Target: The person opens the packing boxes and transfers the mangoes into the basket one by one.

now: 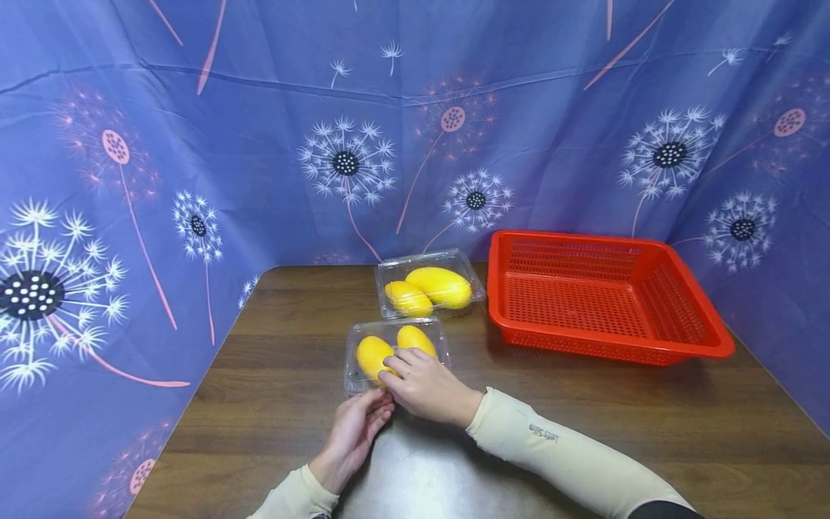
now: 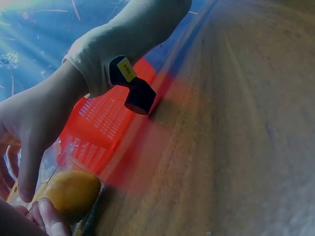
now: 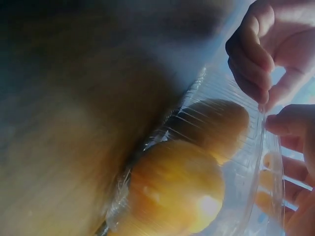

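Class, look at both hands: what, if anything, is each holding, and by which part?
The left hand and right hand both hold the nearer plastic box by its near rim.

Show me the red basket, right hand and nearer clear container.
Red basket (image 1: 577,299): head view, perforated floor.
Right hand (image 1: 428,386): head view, back of hand.
Nearer clear container (image 1: 383,329): head view, plastic near back edge.

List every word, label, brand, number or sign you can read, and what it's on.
"LetsSlim": printed on the right sleeve.
Yellow label on the black device at that sleeve's cuff: carries marks, too small and blurred to read.
I can make out no text on the near clear box or the red basket.
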`<state>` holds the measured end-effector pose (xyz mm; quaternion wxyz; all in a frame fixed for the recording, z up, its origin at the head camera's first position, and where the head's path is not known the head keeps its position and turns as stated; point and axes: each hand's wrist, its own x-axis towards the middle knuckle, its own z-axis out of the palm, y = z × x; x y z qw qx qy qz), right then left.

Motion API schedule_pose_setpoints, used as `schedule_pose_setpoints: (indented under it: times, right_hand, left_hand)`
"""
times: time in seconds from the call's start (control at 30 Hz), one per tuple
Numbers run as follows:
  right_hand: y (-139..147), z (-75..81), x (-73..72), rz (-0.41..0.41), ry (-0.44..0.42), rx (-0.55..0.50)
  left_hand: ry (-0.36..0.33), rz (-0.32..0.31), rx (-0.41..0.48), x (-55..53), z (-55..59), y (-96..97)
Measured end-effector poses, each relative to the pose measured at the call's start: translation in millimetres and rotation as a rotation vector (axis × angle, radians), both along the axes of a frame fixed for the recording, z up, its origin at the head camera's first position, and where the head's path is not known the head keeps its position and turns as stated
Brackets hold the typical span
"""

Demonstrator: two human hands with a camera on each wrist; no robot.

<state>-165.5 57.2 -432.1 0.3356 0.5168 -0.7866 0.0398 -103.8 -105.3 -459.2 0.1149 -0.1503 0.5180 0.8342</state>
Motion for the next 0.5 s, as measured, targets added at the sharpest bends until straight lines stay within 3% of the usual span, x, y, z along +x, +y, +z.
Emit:
schedule_pose_setpoints:
  times: [0.5]
  right_hand:
    - [-9.6,-0.4,-3.5,-0.05,0.081,-0.017]
  left_hand:
    - [-0.015,-0.009,0.007,-2.9,-0.6,-1.5]
